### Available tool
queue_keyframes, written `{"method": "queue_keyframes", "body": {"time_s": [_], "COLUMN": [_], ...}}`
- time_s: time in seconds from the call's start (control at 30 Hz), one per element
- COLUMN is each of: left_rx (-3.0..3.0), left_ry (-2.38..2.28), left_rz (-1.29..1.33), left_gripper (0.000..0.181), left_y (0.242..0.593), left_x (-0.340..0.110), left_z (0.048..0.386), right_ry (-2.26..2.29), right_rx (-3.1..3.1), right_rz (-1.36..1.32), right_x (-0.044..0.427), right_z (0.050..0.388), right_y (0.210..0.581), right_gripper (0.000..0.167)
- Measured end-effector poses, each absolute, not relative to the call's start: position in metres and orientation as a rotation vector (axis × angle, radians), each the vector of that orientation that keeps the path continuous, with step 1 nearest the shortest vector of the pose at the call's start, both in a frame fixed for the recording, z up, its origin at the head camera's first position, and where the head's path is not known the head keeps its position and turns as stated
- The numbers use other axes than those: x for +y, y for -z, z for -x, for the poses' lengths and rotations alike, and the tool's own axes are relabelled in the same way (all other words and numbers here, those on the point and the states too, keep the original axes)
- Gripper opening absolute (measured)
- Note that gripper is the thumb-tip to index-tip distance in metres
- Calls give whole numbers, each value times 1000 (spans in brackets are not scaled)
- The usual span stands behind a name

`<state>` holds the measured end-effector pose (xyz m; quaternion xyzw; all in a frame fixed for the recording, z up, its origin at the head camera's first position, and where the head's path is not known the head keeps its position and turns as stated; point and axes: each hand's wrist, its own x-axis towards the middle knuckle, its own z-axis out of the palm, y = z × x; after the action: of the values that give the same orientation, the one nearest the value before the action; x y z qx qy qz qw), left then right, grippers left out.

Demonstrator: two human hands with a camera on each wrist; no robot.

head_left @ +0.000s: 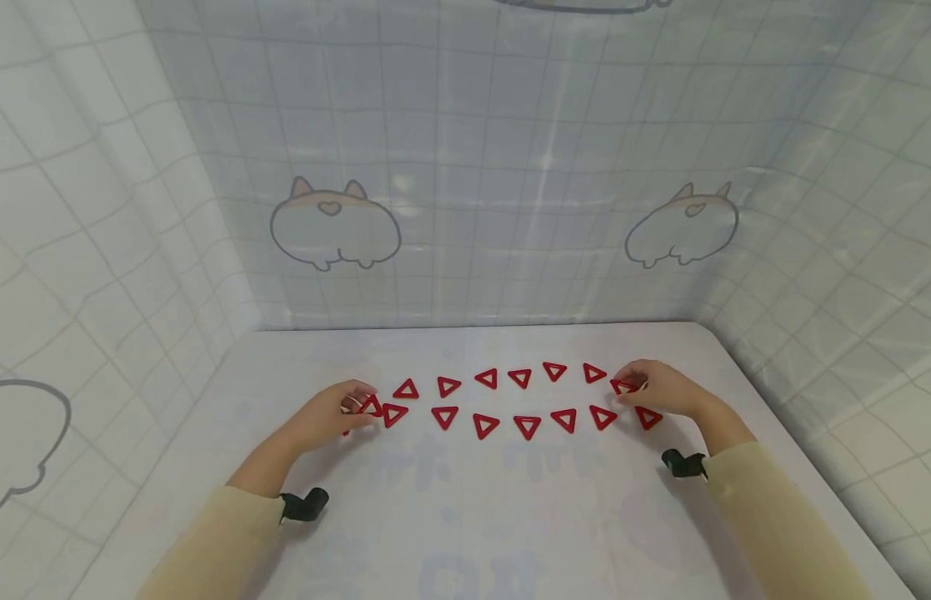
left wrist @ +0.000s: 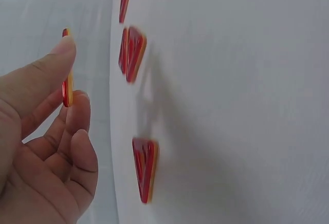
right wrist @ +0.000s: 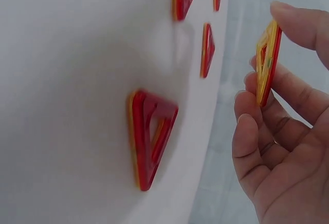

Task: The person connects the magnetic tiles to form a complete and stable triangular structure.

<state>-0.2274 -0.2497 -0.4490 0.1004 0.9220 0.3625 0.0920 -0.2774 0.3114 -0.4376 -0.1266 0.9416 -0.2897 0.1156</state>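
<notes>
Red gloss over a yellow backing marks the hollow triangle (left wrist: pixel 67 88) that I see pinched in the left hand (head_left: pixel 326 414), thumb to one side and fingers to the other. The right hand (head_left: pixel 669 387), well apart from it, grips a matching triangle (right wrist: pixel 270 66) the same way, its yellow side facing that wrist's camera; I cannot tell how many fingertips bear on either piece. Both are lifted clear of the white table (head_left: pixel 555 525). Between the hands, more of these triangles lie flat in a far row (head_left: pixel 519 372) and a near row (head_left: pixel 527 419), pointing every which way. Below the left hand lies a single triangle (left wrist: pixel 146 172), mostly hidden from my head view; just on the near side of the right hand's fingers rests another red triangle (right wrist: pixel 145 144). From here I judge them to be hard plastic: light, stiff, hardly fragile, but slick on that shiny face, and thin enough to be awkward to lift from the flat. I would take hold by the outer edges, thumb on a corner and fingers against the opposite side, or catch a fingertip in the central opening; squeezing hard near a slanted corner could make one shoot out.
</notes>
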Motion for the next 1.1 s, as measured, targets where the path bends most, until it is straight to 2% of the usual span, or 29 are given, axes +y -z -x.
{"method": "queue_keyframes", "body": {"time_s": [0.27, 1.1], "left_rx": [2697, 2585], "left_ry": [-1130, -1090], "left_rz": [-288, -495], "left_gripper": [47, 46], "left_y": [452, 462], "left_x": [-232, -168], "left_z": [216, 189], "right_ry": [870, 885], "right_rx": [2741, 2614], "right_rz": [447, 773], "right_x": [296, 233], "right_z": [264, 227], "right_y": [434, 439], "right_gripper": [42, 41]}}
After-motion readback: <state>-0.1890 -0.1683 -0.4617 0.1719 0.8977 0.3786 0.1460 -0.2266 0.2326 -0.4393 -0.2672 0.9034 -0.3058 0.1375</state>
